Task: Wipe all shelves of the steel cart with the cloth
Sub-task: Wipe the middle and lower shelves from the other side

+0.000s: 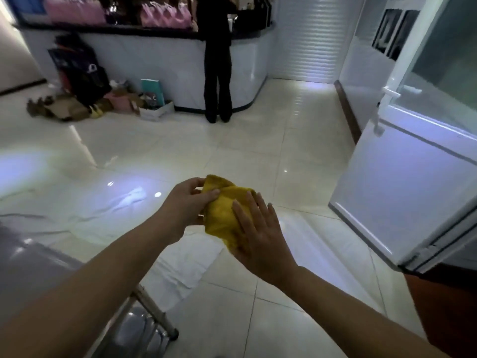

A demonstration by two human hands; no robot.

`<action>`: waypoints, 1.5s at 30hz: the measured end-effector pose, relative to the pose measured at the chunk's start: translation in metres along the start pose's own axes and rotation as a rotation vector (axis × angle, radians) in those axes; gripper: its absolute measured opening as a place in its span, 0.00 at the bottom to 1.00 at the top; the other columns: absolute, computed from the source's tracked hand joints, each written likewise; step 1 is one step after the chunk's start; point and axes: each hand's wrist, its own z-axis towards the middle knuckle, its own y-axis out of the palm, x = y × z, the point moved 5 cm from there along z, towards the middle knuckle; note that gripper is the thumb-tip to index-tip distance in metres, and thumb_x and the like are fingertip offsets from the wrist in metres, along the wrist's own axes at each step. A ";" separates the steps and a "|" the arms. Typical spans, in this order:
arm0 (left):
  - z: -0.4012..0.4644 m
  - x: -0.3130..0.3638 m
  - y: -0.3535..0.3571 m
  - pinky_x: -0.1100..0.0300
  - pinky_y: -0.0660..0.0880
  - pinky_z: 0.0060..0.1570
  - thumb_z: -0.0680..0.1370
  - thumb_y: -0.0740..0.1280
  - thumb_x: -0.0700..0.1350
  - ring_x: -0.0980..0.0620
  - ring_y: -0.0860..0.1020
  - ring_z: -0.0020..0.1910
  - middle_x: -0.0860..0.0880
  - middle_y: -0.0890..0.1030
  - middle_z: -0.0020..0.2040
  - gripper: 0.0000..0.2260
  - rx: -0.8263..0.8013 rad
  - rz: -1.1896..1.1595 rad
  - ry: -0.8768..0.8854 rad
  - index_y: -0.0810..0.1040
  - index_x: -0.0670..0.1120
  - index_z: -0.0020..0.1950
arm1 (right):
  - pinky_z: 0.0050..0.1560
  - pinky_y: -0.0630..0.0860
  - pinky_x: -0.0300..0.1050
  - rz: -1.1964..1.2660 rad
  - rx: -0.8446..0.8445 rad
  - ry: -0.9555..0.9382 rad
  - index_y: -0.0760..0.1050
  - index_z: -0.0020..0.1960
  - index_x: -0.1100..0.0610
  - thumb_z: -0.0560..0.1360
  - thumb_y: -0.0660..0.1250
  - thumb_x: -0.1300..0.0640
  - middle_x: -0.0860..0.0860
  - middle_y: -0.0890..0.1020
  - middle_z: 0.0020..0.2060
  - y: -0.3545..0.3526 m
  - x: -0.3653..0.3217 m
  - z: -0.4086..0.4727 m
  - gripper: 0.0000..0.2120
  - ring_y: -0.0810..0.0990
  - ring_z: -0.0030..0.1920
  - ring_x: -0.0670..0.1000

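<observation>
A yellow cloth [224,210] is bunched in the air between both hands, above the tiled floor. My left hand [184,202] pinches its upper left part between thumb and fingers. My right hand [258,228] lies against the cloth's right side with straight, spread fingers. The steel cart [38,270] shows at the lower left: a shiny top shelf, a corner post and a lower shelf beneath my left forearm. Neither hand touches the cart.
A person in black [216,60] stands at a curved white counter [144,60] at the back. Bags and boxes [103,99] lie on the floor by the counter. An open white glazed door [402,177] stands at the right. Glossy floor tiles [258,140] fill the middle.
</observation>
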 end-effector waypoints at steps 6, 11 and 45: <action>0.109 -0.006 -0.071 0.55 0.81 0.37 0.77 0.68 0.45 0.48 0.83 0.46 0.44 0.82 0.50 0.13 0.100 0.053 -0.043 0.76 0.46 0.61 | 0.57 0.78 0.55 0.224 -0.165 -0.125 0.51 0.77 0.48 0.77 0.65 0.64 0.59 0.60 0.76 0.067 0.040 0.124 0.35 0.75 0.63 0.63; 0.193 -0.036 -0.125 0.59 0.68 0.63 0.79 0.62 0.56 0.51 0.73 0.65 0.51 0.75 0.67 0.22 0.174 0.547 -0.047 0.68 0.51 0.72 | 0.63 0.74 0.52 0.563 -0.439 0.256 0.65 0.73 0.45 0.78 0.58 0.64 0.53 0.75 0.65 0.130 0.098 0.204 0.26 0.77 0.60 0.54; 0.238 -0.217 -0.399 0.50 0.48 0.76 0.81 0.53 0.59 0.50 0.49 0.78 0.49 0.51 0.79 0.32 0.824 0.907 -0.974 0.44 0.48 0.79 | 0.67 0.67 0.48 0.204 -1.382 -0.843 0.59 0.76 0.51 0.80 0.54 0.60 0.53 0.68 0.72 0.550 -0.103 0.571 0.24 0.69 0.69 0.55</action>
